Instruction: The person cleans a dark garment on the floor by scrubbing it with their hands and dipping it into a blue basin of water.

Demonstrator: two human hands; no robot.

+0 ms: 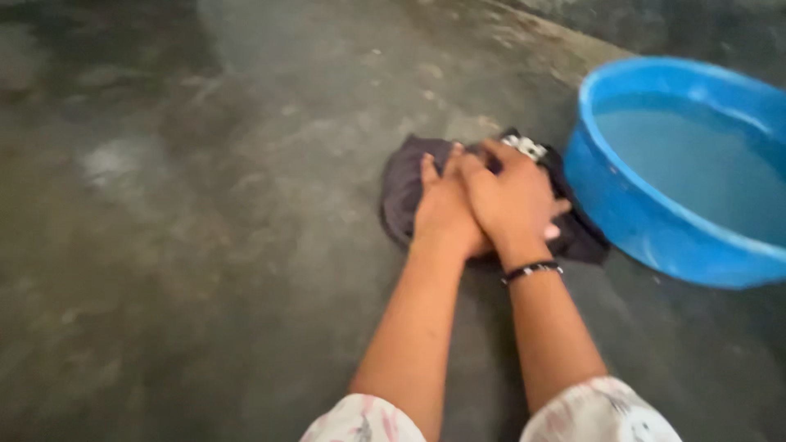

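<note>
Both hands, the left hand (442, 211) and the right hand (512, 200), lay side by side, touching, pressed flat on a dark wet cloth (403, 190) on the grey concrete floor (205, 245). At three o'clock, just beside the cloth, stood a blue plastic basin (630, 209) holding clear water (696, 168).

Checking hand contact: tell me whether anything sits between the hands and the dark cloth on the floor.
Nothing visible: the left hand and right hand press directly on the dark cloth, beside the blue basin.
</note>
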